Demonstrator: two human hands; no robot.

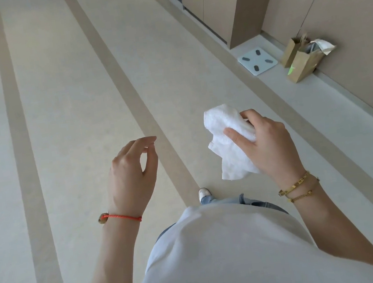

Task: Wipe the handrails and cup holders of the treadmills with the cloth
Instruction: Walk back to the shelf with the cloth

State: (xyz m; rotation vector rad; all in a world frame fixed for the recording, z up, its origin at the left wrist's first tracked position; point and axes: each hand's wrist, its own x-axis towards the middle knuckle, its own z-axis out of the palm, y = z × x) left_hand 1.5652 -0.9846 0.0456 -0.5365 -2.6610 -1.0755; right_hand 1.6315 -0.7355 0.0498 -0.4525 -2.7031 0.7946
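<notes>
The right hand (264,140) has its fingers (236,135) clamped on the crumpled white cloth (228,140). Left of the cloth, the left hand (132,170) hangs loosely curled, holding nothing. Beyond the cloth, a scale (257,60) and paper bags (303,60) sit by the wall.

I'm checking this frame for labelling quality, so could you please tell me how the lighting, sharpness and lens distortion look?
Head view: soft, even daylight, with no hard shadows or glare on the floor. The white cloth is nearly overexposed, so its folds look faint. The right hand, left hand, scale and paper bags are fairly sharp. Wide-angle distortion makes the floor stripes fan out and tilts the wall.
</notes>
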